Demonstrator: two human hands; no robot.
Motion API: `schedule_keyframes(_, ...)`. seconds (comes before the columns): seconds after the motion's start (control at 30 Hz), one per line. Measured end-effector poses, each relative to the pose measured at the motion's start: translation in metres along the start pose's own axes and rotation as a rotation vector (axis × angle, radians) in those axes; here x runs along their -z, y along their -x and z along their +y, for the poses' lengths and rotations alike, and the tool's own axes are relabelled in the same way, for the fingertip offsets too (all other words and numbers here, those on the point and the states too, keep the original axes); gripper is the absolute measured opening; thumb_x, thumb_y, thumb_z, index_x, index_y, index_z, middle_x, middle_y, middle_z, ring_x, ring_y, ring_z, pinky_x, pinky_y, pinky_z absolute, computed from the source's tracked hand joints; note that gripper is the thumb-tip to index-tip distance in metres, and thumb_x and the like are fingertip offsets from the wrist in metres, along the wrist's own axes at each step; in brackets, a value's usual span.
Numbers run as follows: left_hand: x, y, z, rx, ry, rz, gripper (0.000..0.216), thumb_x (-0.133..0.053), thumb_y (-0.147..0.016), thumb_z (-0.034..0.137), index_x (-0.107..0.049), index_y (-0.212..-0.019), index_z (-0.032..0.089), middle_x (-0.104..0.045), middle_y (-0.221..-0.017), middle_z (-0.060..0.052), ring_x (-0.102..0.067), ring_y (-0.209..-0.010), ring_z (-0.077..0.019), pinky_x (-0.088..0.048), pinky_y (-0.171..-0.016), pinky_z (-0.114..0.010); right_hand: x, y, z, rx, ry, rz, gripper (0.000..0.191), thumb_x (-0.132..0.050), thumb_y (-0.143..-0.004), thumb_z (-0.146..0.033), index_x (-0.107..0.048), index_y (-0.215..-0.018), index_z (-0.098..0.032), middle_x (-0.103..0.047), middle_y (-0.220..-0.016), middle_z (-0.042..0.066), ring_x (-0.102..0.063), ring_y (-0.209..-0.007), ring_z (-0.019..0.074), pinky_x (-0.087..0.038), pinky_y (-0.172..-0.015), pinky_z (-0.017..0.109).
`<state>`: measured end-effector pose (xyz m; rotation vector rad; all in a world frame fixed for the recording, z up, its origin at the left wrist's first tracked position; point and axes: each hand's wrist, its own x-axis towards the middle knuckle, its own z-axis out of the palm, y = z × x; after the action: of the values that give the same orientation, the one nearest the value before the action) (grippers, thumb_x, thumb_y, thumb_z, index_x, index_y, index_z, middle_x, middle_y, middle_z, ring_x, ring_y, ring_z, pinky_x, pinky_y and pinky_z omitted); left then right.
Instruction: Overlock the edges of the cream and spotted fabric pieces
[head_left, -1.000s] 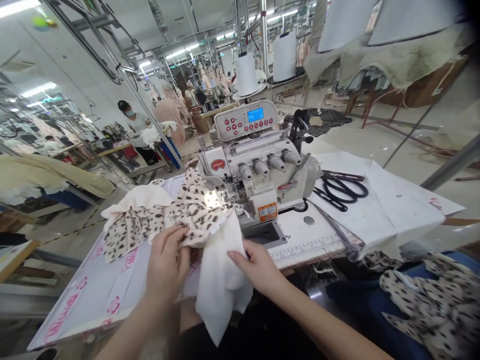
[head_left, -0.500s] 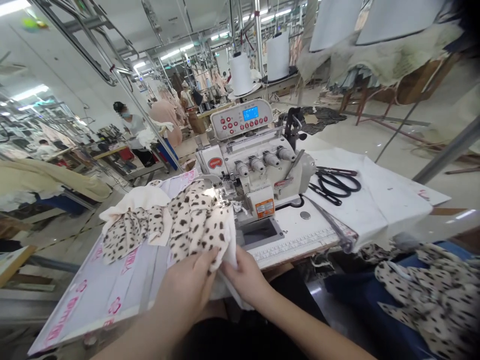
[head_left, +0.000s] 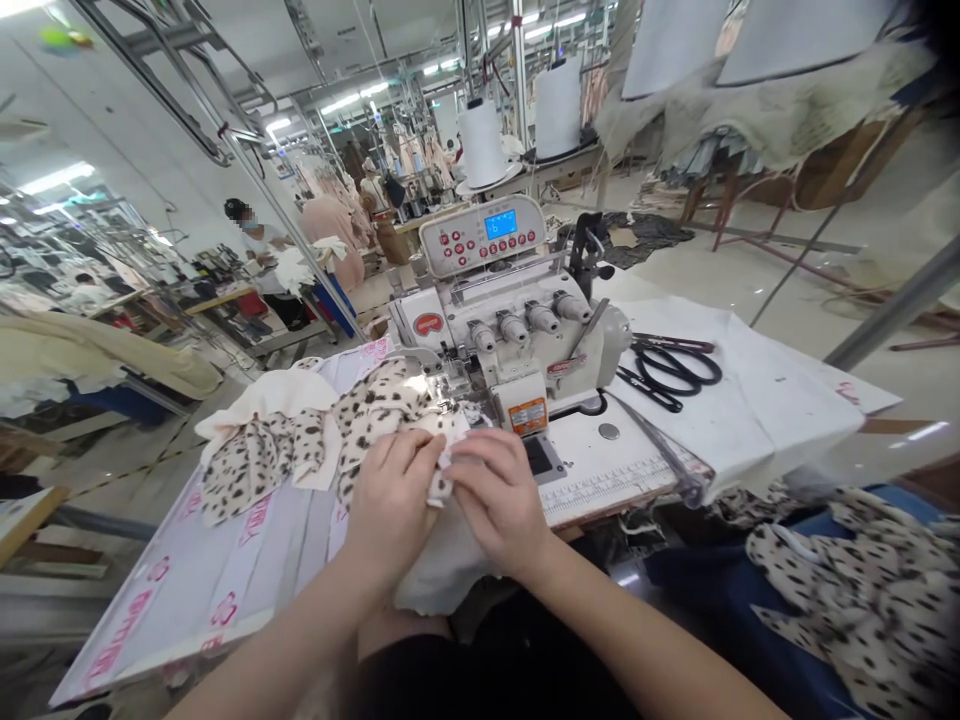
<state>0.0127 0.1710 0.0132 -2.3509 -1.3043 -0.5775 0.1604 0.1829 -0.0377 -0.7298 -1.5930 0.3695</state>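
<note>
Pinching hands: the left hand and right hand are both closed on a gathered fold of leopard-spotted fabric, their fingertips almost meeting.
Fabric position: it bunches near the front edge of the sewing table, just before the presser foot of the overlock machine, with white lining beneath.
Needle risk: fingers guiding too close could get caught.
Seam risk: bunched layers or dragging lining could feed crookedly, possibly puckering the seam.
</note>
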Motion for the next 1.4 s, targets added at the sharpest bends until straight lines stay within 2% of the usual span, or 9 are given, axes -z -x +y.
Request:
schedule_keyframes(0.07,0.004,-0.005,-0.002,0.005,0.009,0.0,0.033,-0.048,-0.072,0.005,-0.055,-0.104,0.009,-0.053,-0.096,-0.01,-0.048,-0.089,-0.0216,-0.044,-0.076,-0.034,-0.003,0.006,0.007,-0.32,-0.08,0.026,0.023,-0.059,-0.076,-0.024,-0.055,-0.098,-0.019,-0.059,-0.099,0.007,-0.053,-0.091,0.0216,-0.044,-0.078,0.037)
schedule_keyframes(0.13,0.008,-0.01,0.0,0.021,0.03,0.003,0.032,-0.048,-0.07,0.004,-0.057,-0.101,0.008,-0.052,-0.095,-0.01,-0.049,-0.089,-0.0204,-0.045,-0.075,-0.031,-0.009,0.014,0.013,-0.612,-0.257,-0.095,0.028,-0.063,-0.071,-0.03,-0.054,-0.095,-0.017,-0.06,-0.085,0.005,-0.056,-0.075,0.0191,-0.046,-0.065,0.03)
schedule_keyframes(0.2,0.008,-0.013,0.005,0.007,0.05,0.003,0.029,-0.05,-0.068,0.004,-0.059,-0.096,0.007,-0.053,-0.09,-0.01,-0.049,-0.085,-0.0196,-0.045,-0.072,-0.03,-0.017,0.021,0.015,-0.715,-0.429,-0.242,0.015,-0.059,-0.074,-0.03,-0.057,-0.079,-0.016,-0.058,-0.069,0.0,-0.053,-0.064,0.016,-0.043,-0.058,0.025)
schedule_keyframes(0.3,0.002,-0.012,0.012,-0.084,0.049,-0.011,0.027,-0.049,-0.069,0.005,-0.059,-0.094,0.006,-0.052,-0.082,-0.009,-0.048,-0.078,-0.0201,-0.044,-0.068,-0.033,-0.024,0.027,0.013,-0.69,-0.506,-0.245,0.018,-0.052,-0.077,-0.028,-0.055,-0.064,-0.016,-0.054,-0.062,-0.002,-0.049,-0.061,0.0138,-0.039,-0.058,0.023)
schedule_keyframes(0.57,-0.001,-0.001,0.006,-0.047,0.134,-0.016,0.031,-0.05,-0.071,0.006,-0.057,-0.1,0.008,-0.051,-0.087,-0.009,-0.046,-0.082,-0.0205,-0.043,-0.071,-0.035,-0.007,0.027,0.007,-0.675,-0.376,-0.313,0.019,-0.052,-0.079,-0.03,-0.057,-0.069,-0.015,-0.048,-0.061,-0.003,-0.043,-0.059,0.0119,-0.035,-0.057,0.022)
schedule_keyframes(0.8,-0.007,-0.008,0.009,-0.157,0.049,0.002,0.031,-0.046,-0.072,0.007,-0.056,-0.101,0.004,-0.053,-0.082,-0.01,-0.045,-0.076,-0.0208,-0.043,-0.066,-0.035,-0.008,0.029,0.01,-0.643,-0.278,-0.301,0.021,-0.049,-0.08,-0.029,-0.052,-0.065,-0.016,-0.043,-0.058,-0.004,-0.04,-0.056,0.0106,-0.032,-0.053,0.02)
schedule_keyframes(1.03,-0.016,-0.027,-0.011,-0.273,-0.016,0.025,0.024,-0.047,-0.076,0.01,-0.056,-0.098,0.005,-0.053,-0.079,-0.01,-0.045,-0.075,-0.0209,-0.044,-0.064,-0.034,-0.008,0.008,0.015,-0.575,-0.176,-0.293,0.022,-0.048,-0.08,-0.028,-0.049,-0.061,-0.016,-0.042,-0.055,-0.005,-0.038,-0.055,0.01,-0.03,-0.052,0.02)
schedule_keyframes(1.3,-0.009,-0.022,-0.004,-0.114,0.021,0.011,0.033,-0.053,-0.07,0.005,-0.055,-0.103,0.003,-0.052,-0.092,-0.012,-0.045,-0.088,-0.0222,-0.044,-0.078,-0.036,-0.006,0.007,0.013,-0.576,-0.175,-0.308,0.016,-0.049,-0.081,-0.027,-0.059,-0.074,-0.016,-0.055,-0.065,-0.002,-0.047,-0.06,0.0121,-0.034,-0.057,0.021)
schedule_keyframes(1.4,-0.004,-0.019,0.004,-0.028,0.059,0.046,0.024,-0.052,-0.072,0.006,-0.059,-0.095,0.006,-0.052,-0.088,-0.01,-0.046,-0.085,-0.0202,-0.044,-0.076,-0.033,-0.003,0.009,0.011,-0.586,-0.17,-0.319,0.015,-0.05,-0.081,-0.027,-0.058,-0.075,-0.016,-0.054,-0.065,-0.003,-0.047,-0.06,0.012,-0.034,-0.056,0.021)
